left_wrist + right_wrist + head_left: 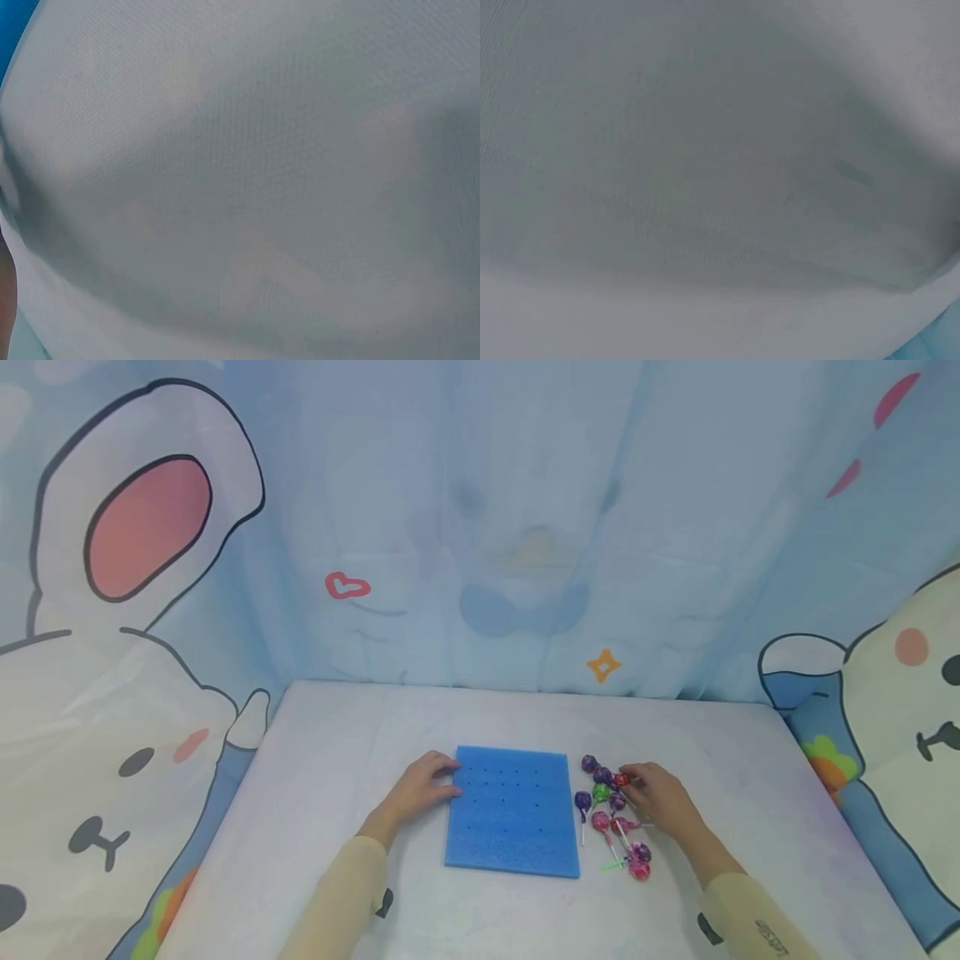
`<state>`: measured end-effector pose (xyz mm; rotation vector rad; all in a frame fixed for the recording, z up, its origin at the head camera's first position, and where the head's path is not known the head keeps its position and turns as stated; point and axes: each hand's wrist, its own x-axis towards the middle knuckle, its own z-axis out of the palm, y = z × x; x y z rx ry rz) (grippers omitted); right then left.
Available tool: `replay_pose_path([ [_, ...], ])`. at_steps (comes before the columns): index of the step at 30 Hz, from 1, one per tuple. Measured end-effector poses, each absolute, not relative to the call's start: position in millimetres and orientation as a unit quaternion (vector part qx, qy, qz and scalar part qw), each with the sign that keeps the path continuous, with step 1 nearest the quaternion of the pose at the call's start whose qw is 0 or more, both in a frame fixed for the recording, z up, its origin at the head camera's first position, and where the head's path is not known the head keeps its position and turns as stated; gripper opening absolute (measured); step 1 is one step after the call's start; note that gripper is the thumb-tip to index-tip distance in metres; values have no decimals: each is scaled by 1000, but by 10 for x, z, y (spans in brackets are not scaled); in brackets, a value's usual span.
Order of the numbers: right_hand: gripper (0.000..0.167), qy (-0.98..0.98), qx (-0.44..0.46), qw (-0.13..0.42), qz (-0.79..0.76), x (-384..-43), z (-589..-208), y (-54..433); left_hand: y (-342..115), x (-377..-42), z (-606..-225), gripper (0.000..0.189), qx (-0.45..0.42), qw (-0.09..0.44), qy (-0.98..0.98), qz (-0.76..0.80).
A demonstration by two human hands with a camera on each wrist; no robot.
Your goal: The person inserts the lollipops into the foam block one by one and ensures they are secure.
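A blue foam board (512, 852) with rows of small holes lies flat on the table. My left hand (417, 787) rests at its left edge, fingertips touching the board and thumb apart from the fingers. To the board's right is a loose pile of wrapped lollipops, among them a green lollipop (601, 792), a dark purple lollipop (582, 800) and a pink lollipop (601, 820). At the pile's upper right, my right hand (662, 798) pinches a red lollipop (622, 779) between thumb and fingers. Its stick is partly hidden by the hand. Neither wrist view shows the lollipops.
The white-covered table (360, 718) reaches back to a light blue cartoon curtain (390, 527). Several lollipops with white sticks lie crossed near the board's right edge. In the left wrist view, a blue corner of the board (11, 26) shows beside the pale cloth (225, 187).
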<state>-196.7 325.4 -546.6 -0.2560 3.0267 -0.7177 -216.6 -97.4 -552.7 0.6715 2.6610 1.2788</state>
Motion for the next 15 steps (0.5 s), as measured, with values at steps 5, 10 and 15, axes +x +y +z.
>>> replay_pose_path([
  [5, 33, 969, -75, 1, -234, -2015, -5414, 3213, -973, -2152, -5507, 41, 222, 59, 877, 422],
  [10, 31, 965, -70, -38, -250, -2072, -5275, 3126, -977, -2146, -5492, 41, 224, 57, 874, 427],
  [15, 36, 952, -75, -81, -285, -2122, -5199, 3010, -973, -2157, -5504, 41, 224, 54, 876, 423],
])
